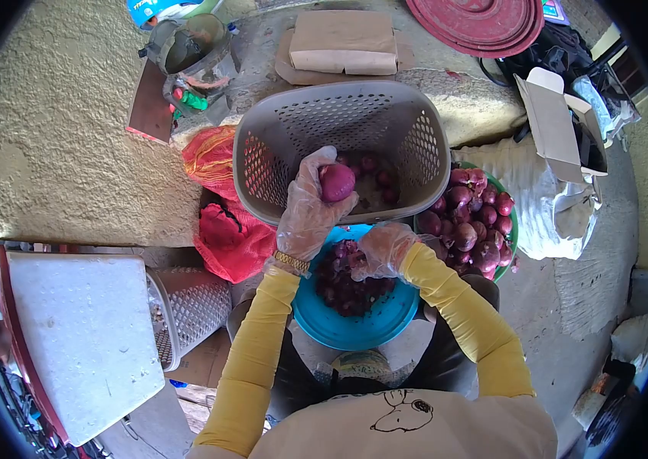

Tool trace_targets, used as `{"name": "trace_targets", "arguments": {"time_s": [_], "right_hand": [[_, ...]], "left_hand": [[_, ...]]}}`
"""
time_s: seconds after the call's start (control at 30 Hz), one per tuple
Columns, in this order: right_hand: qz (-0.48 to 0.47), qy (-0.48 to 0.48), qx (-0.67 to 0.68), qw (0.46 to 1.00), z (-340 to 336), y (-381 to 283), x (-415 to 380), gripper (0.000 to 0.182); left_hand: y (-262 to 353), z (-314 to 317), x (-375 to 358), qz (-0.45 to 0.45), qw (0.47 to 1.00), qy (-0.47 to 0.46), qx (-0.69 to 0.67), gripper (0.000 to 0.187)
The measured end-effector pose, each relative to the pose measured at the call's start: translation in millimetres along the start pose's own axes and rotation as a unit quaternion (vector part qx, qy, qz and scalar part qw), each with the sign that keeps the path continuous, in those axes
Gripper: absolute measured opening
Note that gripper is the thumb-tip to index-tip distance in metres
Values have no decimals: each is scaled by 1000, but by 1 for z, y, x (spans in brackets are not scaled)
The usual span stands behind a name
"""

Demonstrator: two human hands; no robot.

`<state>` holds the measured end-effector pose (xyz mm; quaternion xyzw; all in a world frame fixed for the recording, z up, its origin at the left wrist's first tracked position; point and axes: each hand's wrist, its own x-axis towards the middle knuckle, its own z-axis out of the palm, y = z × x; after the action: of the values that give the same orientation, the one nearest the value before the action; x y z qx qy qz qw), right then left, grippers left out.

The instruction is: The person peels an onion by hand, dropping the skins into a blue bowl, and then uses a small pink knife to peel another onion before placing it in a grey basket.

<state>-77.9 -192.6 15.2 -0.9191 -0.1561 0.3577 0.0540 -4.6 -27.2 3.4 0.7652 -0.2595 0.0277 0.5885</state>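
My left hand (312, 203), in a clear plastic glove, is closed around a smooth purple-red onion (337, 183) above the near rim of a grey perforated basket (343, 98). More red onions (385, 195) lie at the bottom of that basket. Also gloved, my right hand (385, 249) is over a blue basin (370, 336) of dark red onion skins (350, 294). Its fingers are curled together, and what they hold, if anything, cannot be made out. To the right, a green-rimmed tub (513, 243) is heaped with red onions (465, 222).
A red mesh sack (233, 241) lies left of the basket. Further left are a white board (83, 329) and a second perforated basket (197, 310). Cardboard (343, 46) and a red lid (484, 23) sit behind; a white sack (561, 210) lies right.
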Motion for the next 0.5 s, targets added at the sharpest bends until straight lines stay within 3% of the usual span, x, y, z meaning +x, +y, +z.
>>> {"name": "trace_targets", "arguments": {"time_s": [0.17, 0.23, 0.3, 0.33, 0.37, 0.43, 0.47, 0.5], "right_hand": [[-54, -34, 75, 995, -12, 13, -6, 41], [-87, -35, 109, 990, -12, 27, -7, 42], [-191, -59, 281, 939, -10, 45, -9, 42], [-273, -70, 429, 858, 6, 54, -1, 43], [-273, -69, 430, 858, 19, 67, 3, 43], [-266, -135, 595, 746, 6, 67, -6, 30], [-195, -158, 514, 820, -17, 67, -24, 22], [-194, -158, 514, 821, -24, 64, -32, 22]], "left_hand": [[-4, -3, 1, -22, 998, -20, -63, 64], [-7, -8, 0, -98, 964, -38, -246, 67], [-8, -13, -1, -127, 943, -33, -304, 70], [-6, -15, 0, -156, 918, -30, -362, 72], [-4, -15, 0, -156, 919, -31, -362, 72], [4, -14, 1, -199, 902, -27, -382, 74], [4, -13, 1, -199, 902, -28, -383, 74], [3, -12, 1, -196, 915, -22, -352, 73]]}}
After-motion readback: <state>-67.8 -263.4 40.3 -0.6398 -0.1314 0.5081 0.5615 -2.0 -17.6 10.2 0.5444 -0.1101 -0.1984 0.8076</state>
